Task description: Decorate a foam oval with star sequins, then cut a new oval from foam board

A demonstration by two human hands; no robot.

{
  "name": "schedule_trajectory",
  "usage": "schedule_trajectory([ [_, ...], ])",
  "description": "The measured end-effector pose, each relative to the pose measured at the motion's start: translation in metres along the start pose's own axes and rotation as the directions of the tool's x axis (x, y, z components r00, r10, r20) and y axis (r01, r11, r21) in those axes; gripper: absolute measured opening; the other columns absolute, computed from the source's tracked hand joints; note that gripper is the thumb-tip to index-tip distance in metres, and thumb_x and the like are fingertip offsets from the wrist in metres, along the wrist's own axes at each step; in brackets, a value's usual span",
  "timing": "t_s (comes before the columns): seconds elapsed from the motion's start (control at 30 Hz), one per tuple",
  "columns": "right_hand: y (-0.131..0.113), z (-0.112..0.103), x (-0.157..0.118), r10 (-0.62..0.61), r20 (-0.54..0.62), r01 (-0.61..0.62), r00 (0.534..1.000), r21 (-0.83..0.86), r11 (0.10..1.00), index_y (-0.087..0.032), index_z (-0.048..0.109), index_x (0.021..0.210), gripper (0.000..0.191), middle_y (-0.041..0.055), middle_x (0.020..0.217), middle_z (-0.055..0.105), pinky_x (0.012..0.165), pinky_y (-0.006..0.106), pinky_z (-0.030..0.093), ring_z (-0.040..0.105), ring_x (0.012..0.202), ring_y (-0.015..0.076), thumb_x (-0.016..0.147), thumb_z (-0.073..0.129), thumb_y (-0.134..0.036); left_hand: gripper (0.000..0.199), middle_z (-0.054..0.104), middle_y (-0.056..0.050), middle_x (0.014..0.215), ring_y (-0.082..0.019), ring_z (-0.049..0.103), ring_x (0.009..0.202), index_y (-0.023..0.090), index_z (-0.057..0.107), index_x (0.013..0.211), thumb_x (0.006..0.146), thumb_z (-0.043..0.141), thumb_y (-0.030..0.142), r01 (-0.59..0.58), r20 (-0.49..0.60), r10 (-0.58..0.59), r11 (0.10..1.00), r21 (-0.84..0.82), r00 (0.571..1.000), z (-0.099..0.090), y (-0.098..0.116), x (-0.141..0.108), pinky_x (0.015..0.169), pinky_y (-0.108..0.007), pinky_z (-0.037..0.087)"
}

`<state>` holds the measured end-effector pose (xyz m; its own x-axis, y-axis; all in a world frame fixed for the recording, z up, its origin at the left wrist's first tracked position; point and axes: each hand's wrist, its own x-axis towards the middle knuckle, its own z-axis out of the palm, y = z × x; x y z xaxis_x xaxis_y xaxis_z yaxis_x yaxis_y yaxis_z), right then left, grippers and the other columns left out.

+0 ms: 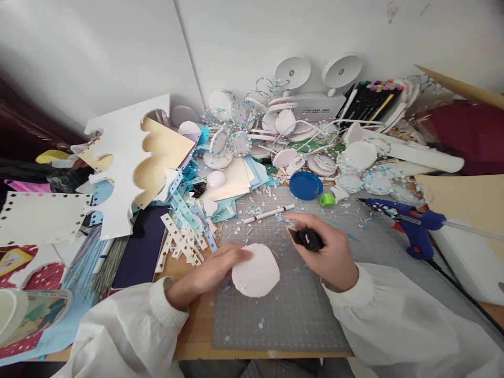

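Observation:
My left hand (214, 270) pinches a white foam disc (256, 270) by its left edge, with the thumb lying on top. The disc has a slightly uneven rim and is over the grey cutting mat (240, 325). To the right, apart from the disc, my right hand (328, 249) curls around a small black tool (310, 239); the fingers cover much of it, so its exact kind is unclear. Beyond both hands a white pen (269, 213) lies on the mat. Tiny blue and white star-shaped paper bits are scattered around it.
A blue glue gun (417, 220) with its cord lies at right. Behind the mat are a blue lid (306, 186), a green tape measure-like item (327, 199) and piled foam discs (240, 118). Punched paper strips (183, 236) and cut white board (118, 157) crowd the left.

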<state>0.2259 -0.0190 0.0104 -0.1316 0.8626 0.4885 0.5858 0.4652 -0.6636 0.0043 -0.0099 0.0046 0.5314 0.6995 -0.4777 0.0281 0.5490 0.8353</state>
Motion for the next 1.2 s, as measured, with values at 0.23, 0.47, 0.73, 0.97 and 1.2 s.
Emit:
schedule_trajectory([
  [0.23,-0.017,-0.014,0.021,0.265,0.41,-0.335,0.873,0.106,0.936,-0.018,0.061,0.073,0.018,0.0007,0.068,0.064,0.059,0.024,0.044,0.059,0.065,0.0156,0.083,0.056,-0.032,0.038,0.055,-0.001,0.067,-0.011,0.051,0.063,0.015,0.054,0.069,0.089,0.045,0.046,-0.309,0.003,0.35,0.823,0.476,0.937,0.01,0.017,-0.003,0.058,-0.022,0.038],
  [0.47,-0.009,-0.011,0.012,0.349,0.496,-0.439,0.795,0.075,0.895,-0.019,0.065,0.083,0.018,0.004,0.079,0.07,0.069,0.031,0.048,0.063,0.075,0.0212,0.08,0.058,-0.035,0.028,0.048,0.002,0.065,-0.012,0.044,0.061,0.018,0.045,0.07,0.094,0.04,0.031,-0.273,-0.042,0.77,0.276,0.921,0.637,-0.003,0.041,-0.023,0.064,-0.026,0.036],
  [0.73,-0.001,-0.022,-0.005,0.436,0.133,-0.456,0.89,0.262,0.851,-0.02,0.053,0.105,0.03,0.0007,0.074,0.059,0.045,0.024,0.039,0.048,0.048,0.0111,0.087,0.049,-0.044,0.032,0.064,-0.01,0.109,-0.024,0.054,0.109,0.016,0.061,0.097,0.081,0.038,0.001,0.008,0.206,0.74,-0.275,0.961,0.641,-0.008,0.038,-0.041,0.097,-0.044,0.035],
  [0.97,0.009,-0.031,-0.036,0.43,-0.057,-0.383,0.901,0.357,0.852,-0.019,0.053,0.102,0.026,0.0022,0.077,0.059,0.053,0.025,0.042,0.051,0.059,0.0127,0.089,0.051,-0.041,0.026,0.067,-0.01,0.106,-0.028,0.057,0.101,0.016,0.064,0.094,0.078,0.044,0.013,-0.103,0.333,0.727,-0.343,0.934,0.601,0.008,0.057,-0.066,0.091,-0.051,0.037],
  [1.2,0.011,-0.021,-0.044,0.43,-0.108,-0.33,0.896,0.486,0.809,-0.02,0.049,0.099,0.02,0.0028,0.084,0.06,0.05,0.025,0.041,0.052,0.059,0.012,0.088,0.054,-0.036,0.014,0.06,-0.002,0.063,-0.02,0.052,0.061,0.032,0.066,0.08,0.082,0.053,0.027,-0.639,0.39,0.727,0.086,0.765,0.565,0.035,0.032,-0.146,0.063,-0.039,0.043],
])
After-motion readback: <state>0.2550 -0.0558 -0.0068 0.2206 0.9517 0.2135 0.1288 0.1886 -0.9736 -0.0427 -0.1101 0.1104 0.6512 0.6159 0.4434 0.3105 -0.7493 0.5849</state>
